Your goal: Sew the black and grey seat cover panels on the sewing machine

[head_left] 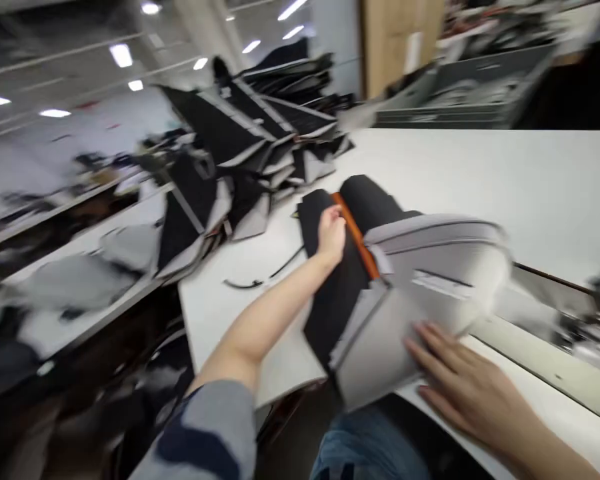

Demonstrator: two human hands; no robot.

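Observation:
A sewn fabric piece, light grey with black panels (pixel 420 273), lies across the near edge of the white table and looks like part of a bag. A bright orange strip (pixel 356 235) runs between its black panels. My left hand (pixel 333 233) is closed on the black panel beside the orange strip, its fingertips partly hidden. Over the lower grey panel, my right hand (pixel 460 380) is open with its fingers stretched out, its fingertips at the grey fabric. Motion blurs the right hand and the grey end of the piece.
Stacked black and grey fabric pieces (pixel 275 140) stand at the table's far left. A thin black cord or strip (pixel 245 285) lies on the white table (pixel 520 180). At the back right stands a grey crate (pixel 445 113). A pale flat bar (pixel 545 367) lies at the right.

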